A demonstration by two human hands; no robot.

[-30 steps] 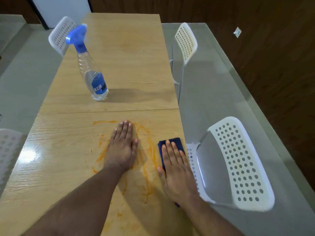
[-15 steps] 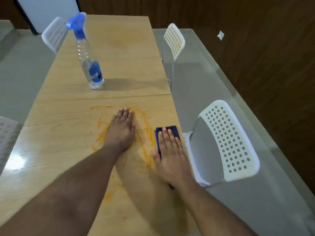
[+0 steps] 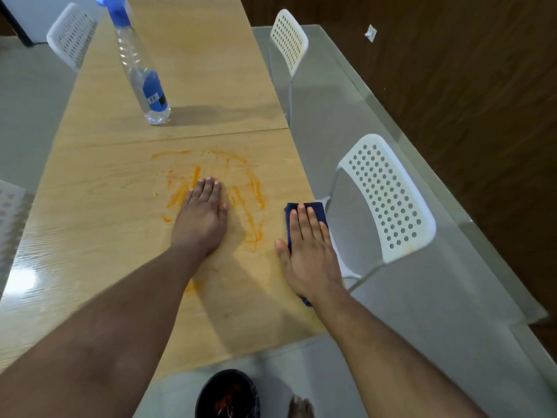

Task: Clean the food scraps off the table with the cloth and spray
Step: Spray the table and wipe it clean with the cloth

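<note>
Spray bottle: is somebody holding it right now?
No. The spray bottle stands alone on the table, while the left hand lies flat on the orange smears and the right hand presses the cloth.

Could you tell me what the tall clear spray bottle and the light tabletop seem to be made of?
The tall clear spray bottle with a blue head looks like thin transparent plastic: the table shows through its ribbed wall. The light wood-grain tabletop is probably glossy laminate rather than bare wood, since its printed-looking grain carries a bright glare at the left edge.
</note>
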